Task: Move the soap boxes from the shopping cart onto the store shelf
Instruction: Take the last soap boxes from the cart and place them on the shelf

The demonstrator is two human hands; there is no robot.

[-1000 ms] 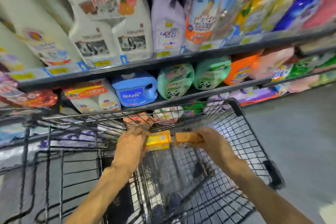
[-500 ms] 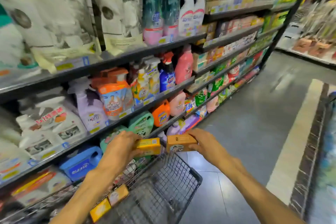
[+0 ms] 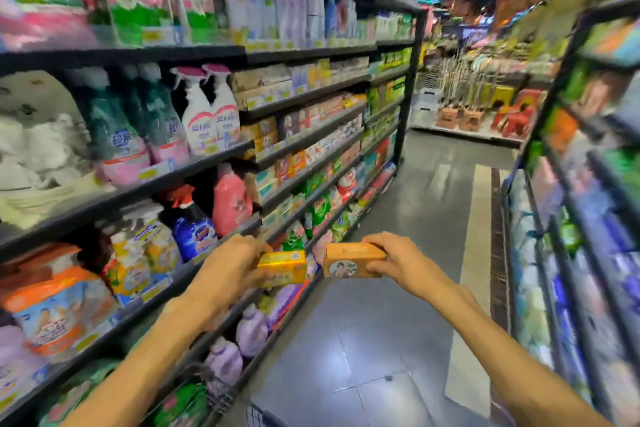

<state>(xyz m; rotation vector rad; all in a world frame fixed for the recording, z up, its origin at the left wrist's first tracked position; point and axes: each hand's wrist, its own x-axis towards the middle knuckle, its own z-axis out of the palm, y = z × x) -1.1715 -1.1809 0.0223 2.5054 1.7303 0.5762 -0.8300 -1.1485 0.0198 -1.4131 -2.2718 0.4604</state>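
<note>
My left hand [image 3: 230,265] grips a yellow soap box [image 3: 282,268] and my right hand [image 3: 398,260] grips an orange soap box [image 3: 351,261]. Both boxes are held side by side in the air, chest high, over the aisle floor and just right of the store shelf [image 3: 214,163]. Further along that shelf stand rows of similar small boxes [image 3: 266,139]. Only a corner of the shopping cart [image 3: 221,395] shows at the bottom edge, between my forearms.
Spray bottles [image 3: 207,114], detergent jugs [image 3: 230,199] and refill pouches fill the left shelves. Another rack [image 3: 571,218] lines the right side. A grey tiled aisle [image 3: 398,322] runs ahead to a display of red stools [image 3: 516,114].
Both hands lifted the two boxes out of the cart. My view swung up and right, from the cart basket to along the aisle; the cart dropped almost out of sight.
</note>
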